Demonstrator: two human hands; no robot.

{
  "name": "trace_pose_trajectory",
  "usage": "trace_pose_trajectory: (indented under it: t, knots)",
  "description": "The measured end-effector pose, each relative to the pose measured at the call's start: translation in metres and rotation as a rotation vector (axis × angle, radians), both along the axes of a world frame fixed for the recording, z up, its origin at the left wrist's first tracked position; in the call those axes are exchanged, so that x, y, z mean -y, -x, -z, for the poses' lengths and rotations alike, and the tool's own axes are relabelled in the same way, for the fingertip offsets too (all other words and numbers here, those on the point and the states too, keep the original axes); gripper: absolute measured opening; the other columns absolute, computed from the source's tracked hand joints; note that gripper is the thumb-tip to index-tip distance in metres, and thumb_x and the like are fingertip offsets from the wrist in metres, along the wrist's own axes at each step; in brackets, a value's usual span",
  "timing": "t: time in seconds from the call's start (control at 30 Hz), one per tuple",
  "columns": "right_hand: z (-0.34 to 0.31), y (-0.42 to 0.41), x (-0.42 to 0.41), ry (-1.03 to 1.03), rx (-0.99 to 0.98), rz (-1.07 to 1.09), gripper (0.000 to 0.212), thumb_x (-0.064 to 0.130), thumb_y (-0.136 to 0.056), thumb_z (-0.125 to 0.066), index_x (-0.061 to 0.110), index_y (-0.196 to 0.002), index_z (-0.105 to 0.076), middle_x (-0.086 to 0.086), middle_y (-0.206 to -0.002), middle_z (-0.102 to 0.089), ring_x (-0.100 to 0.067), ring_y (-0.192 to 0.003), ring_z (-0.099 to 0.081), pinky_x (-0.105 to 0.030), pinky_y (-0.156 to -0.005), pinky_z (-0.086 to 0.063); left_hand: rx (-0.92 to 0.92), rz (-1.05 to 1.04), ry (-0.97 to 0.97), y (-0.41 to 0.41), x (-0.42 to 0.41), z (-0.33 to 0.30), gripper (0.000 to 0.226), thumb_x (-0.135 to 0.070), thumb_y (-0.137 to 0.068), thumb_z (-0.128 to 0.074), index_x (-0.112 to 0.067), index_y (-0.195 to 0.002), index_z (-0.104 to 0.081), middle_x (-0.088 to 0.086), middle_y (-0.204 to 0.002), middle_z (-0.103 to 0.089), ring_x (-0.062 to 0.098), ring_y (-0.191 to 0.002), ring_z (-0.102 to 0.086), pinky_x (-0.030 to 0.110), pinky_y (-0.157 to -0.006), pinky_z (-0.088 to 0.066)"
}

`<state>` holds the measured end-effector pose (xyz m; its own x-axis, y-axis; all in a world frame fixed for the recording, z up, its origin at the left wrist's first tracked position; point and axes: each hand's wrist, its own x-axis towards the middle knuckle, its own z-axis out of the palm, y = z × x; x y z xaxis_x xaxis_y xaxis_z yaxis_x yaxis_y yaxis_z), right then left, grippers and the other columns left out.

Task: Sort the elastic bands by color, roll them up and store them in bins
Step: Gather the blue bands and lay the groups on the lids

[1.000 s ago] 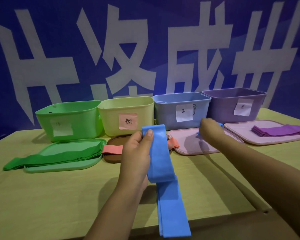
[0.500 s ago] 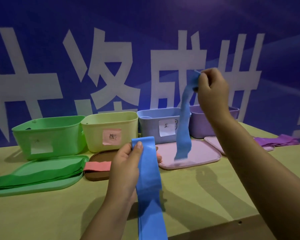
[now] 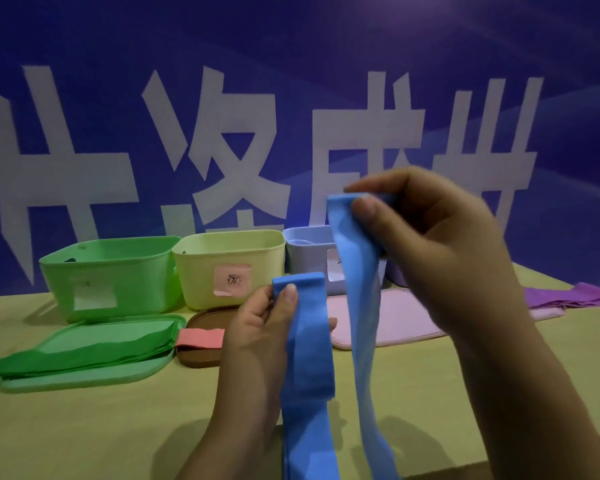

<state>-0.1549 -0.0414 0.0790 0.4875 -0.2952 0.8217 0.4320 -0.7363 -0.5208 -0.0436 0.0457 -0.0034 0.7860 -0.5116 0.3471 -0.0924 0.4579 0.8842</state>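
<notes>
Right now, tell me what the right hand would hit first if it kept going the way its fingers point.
The right hand points left, pinching a blue elastic band. Straight on, the way looks free above the yellow bin and green bin, though depth is unclear.

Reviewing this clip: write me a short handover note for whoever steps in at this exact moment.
Left hand pinches the top of one blue band, which hangs below the frame.
Right hand pinches a second blue band, raised higher.
Green bands lie on the green lid, a pink band across the brown lid, purple bands far right.
Done: colours grouped.
Left: no rolled band shows; roll each and store it. Blue bin is third from left; its contents are unclear.
</notes>
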Motion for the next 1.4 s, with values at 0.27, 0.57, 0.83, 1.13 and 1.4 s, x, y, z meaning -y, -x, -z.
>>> trace_pose_trajectory:
  t: [0.27,0.57,0.83,1.13,1.4]
  knots:
    - [0.082,-0.017,-0.018,-0.346,0.034,-0.066,0.006,0.023,-0.073,-0.067,0.027,-0.074,-0.065,0.01,-0.071,-0.068,-0.003,-0.065,-0.06,-0.015,-0.061,-0.048,0.302,-0.058,-0.079,0.007,-0.013,0.008,0.02,-0.014,-0.078,-0.066,-0.024,-0.092,-0.075,0.005,-0.098,-0.071,0.024,-0.093,-0.067,0.036,-0.08,-0.054]
    - [0.09,-0.01,-0.022,-0.175,0.088,0.206,0.008,0.041,-0.076,-0.06,0.034,-0.078,-0.063,0.019,-0.107,-0.057,-0.006,-0.103,-0.057,-0.01,-0.071,-0.045,0.255,0.001,0.012,0.019,-0.023,0.005,0.021,-0.019,-0.067,-0.067,-0.031,-0.083,-0.073,-0.005,-0.082,-0.075,0.006,-0.075,-0.068,0.016,-0.061,-0.051]
    - [0.091,-0.009,-0.022,-0.198,0.097,0.12,0.008,0.035,-0.076,-0.061,0.028,-0.077,-0.064,0.014,-0.089,-0.066,-0.006,-0.09,-0.063,-0.013,-0.067,-0.049,0.333,0.075,-0.076,0.019,-0.028,0.006,0.012,-0.024,-0.081,-0.067,-0.031,-0.087,-0.075,-0.003,-0.084,-0.074,0.01,-0.076,-0.068,0.02,-0.061,-0.051]
    - [0.092,-0.005,-0.022,-0.266,0.077,0.061,0.007,0.037,-0.072,-0.062,0.031,-0.075,-0.065,0.017,-0.098,-0.069,-0.007,-0.093,-0.065,-0.015,-0.069,-0.05,0.289,0.145,-0.04,0.02,-0.032,0.005,0.027,-0.021,-0.08,-0.051,-0.029,-0.081,-0.077,-0.002,-0.08,-0.074,0.009,-0.072,-0.067,0.021,-0.059,-0.051]
    - [0.093,-0.003,-0.019,-0.273,0.023,0.064,0.013,0.039,-0.072,-0.06,0.029,-0.077,-0.065,0.019,-0.103,-0.068,-0.007,-0.099,-0.064,-0.025,-0.075,-0.053,0.312,0.133,-0.044,0.016,-0.031,0.01,0.028,-0.039,-0.073,-0.057,-0.026,-0.088,-0.076,0.002,-0.082,-0.074,0.011,-0.073,-0.066,0.025,-0.063,-0.051]
